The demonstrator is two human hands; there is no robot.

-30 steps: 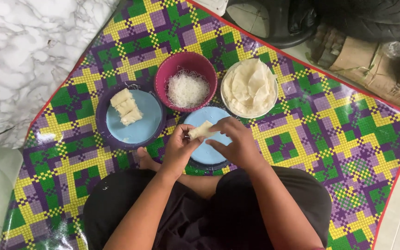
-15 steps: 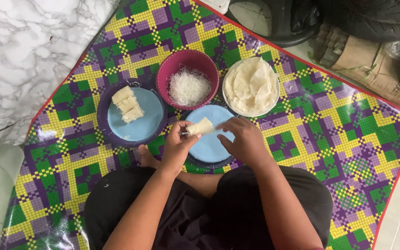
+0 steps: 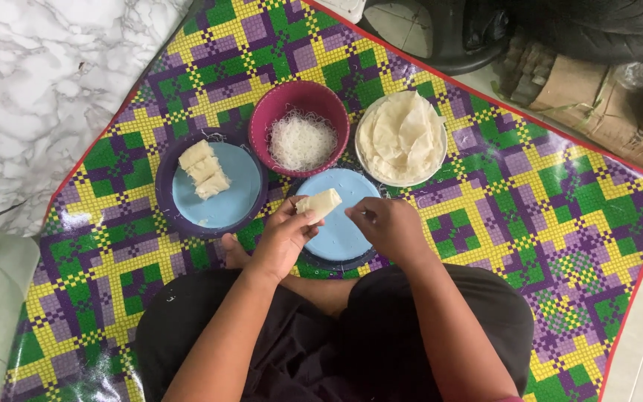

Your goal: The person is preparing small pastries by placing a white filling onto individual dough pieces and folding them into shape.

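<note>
My left hand [image 3: 283,240] pinches a small pale folded roll [image 3: 320,202] above a light blue plate with a dark rim [image 3: 345,237]. My right hand [image 3: 388,227] hovers just right of the roll, fingers curled with nothing in them. Left of this, a second blue plate [image 3: 221,201] carries three finished rolls [image 3: 204,170] in a row. Behind it a maroon bowl [image 3: 269,123] contains thin white noodles [image 3: 303,141]. A white bowl [image 3: 440,152] to the right has a stack of round pale wrappers [image 3: 400,136].
Everything rests on a woven mat of purple, green and yellow checks with a red edge [image 3: 545,216]. My crossed legs in dark clothes [image 3: 314,342] fill the near side. A marble wall [image 3: 46,82] stands at left; boxes and a dark tyre [image 3: 597,30] lie beyond the mat.
My right hand has let go of the roll and drawn slightly right. My left hand now has the roll alone, lifted a little above the plate.
</note>
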